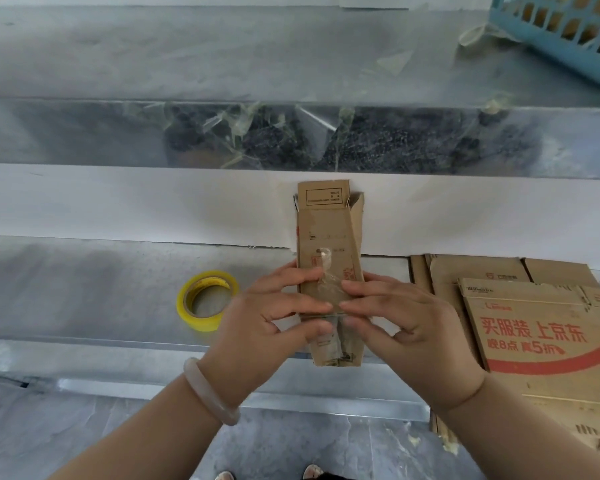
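Left hand (267,313) and right hand (406,320) pinch the small carton (326,233). Its clear tape strip (326,271) is on; pressing it flat likely remains.

Here's the grey metal desk (84,289), with a white strip (118,202) running across its back. A roll of yellow tape (207,299) lies flat on the left, hole up. On the right lies a stack of flattened cartons (534,323), the top one printed in red, its near end past the front edge. Between them the narrow carton (326,233) runs from white strip to front edge (flat on the desk or lifted, can't tell). Behind, a raised metal ledge (187,53) carries a blue basket (565,32) far right, and scraps of clear tape (243,126) cling to its front face.
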The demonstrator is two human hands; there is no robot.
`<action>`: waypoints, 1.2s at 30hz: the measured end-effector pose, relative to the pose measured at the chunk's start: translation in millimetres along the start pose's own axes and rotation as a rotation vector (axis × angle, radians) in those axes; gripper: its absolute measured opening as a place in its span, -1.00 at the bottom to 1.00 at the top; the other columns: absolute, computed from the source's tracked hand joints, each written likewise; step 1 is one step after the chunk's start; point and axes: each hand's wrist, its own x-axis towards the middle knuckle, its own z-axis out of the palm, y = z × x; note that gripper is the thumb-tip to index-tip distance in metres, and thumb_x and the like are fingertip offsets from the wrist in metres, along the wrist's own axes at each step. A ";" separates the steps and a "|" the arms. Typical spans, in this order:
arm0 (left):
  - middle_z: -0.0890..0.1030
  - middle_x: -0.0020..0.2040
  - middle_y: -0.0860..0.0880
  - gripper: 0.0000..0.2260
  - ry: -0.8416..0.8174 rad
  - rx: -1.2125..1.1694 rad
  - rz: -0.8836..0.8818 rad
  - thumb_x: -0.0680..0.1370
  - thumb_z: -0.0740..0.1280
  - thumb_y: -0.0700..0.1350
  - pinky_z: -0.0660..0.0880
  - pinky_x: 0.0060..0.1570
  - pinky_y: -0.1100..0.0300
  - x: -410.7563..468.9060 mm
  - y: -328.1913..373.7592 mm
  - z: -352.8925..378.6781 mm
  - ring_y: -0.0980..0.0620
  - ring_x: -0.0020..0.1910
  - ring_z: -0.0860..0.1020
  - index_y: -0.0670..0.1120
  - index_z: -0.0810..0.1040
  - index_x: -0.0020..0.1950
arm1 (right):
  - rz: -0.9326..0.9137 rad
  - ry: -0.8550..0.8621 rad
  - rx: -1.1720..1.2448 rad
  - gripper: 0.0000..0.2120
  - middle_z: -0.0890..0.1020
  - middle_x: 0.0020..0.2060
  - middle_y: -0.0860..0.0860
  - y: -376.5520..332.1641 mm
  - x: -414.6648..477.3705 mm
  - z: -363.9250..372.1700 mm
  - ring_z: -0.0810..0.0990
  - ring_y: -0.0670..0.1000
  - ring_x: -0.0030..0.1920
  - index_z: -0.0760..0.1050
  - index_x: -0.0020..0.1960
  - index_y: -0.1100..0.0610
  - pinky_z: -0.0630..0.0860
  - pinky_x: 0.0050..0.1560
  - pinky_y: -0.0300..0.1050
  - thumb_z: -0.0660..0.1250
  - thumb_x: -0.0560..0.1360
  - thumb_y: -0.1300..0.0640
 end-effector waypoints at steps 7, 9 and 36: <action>0.60 0.22 0.04 -0.87 -0.046 0.180 0.163 0.49 0.41 -0.05 0.53 0.17 -0.01 3.0 -5.8 2.2 -0.01 0.32 0.49 -0.01 0.70 -0.01 | -0.100 -0.028 -0.053 -0.85 0.68 0.05 -0.12 5.7 8.3 -9.9 0.62 -0.14 0.17 0.70 -0.04 0.03 0.60 0.12 -0.07 0.44 0.46 0.00; 0.59 0.25 0.02 -0.85 -0.099 0.229 0.209 0.51 0.38 -0.06 0.52 0.19 -0.02 5.0 -8.9 -4.5 -0.02 0.36 0.45 0.01 0.68 0.05 | -0.151 -0.062 -0.065 -0.85 0.67 0.09 -0.09 9.4 9.1 -14.0 0.61 -0.12 0.19 0.69 -0.01 0.07 0.59 0.12 -0.11 0.41 0.49 0.05; 0.59 0.16 0.14 -0.65 0.308 -0.120 -0.310 0.46 0.36 0.13 0.52 0.14 0.10 -35.7 16.6 -11.9 0.06 0.18 0.57 0.12 0.56 0.24 | 0.834 0.035 0.564 -0.20 0.45 0.12 -0.44 -31.3 -54.6 -20.9 0.46 -0.54 0.01 0.01 0.33 -0.45 0.45 -0.08 -0.48 0.48 0.32 -0.19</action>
